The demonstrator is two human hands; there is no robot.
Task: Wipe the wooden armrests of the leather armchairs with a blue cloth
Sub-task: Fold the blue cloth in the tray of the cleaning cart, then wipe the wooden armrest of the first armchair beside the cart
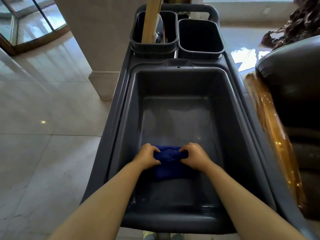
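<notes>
A blue cloth (168, 163) is bunched between both hands over the near part of a large grey tub (131, 104). My left hand (147, 157) grips its left end and my right hand (194, 156) grips its right end, fingers curled into the fabric. At the right edge stands a dark leather armchair (292, 75). Its glossy wooden armrest (271, 129) runs from far to near beside the cart.
The tub sits in a grey cleaning cart (240, 108). Two small dark bins (200, 38) stand at its far end, the left one holding wooden handles (150, 19). A pale pillar (97, 49) rises at the left, with a shiny tiled floor (43, 135) and a glass door far left.
</notes>
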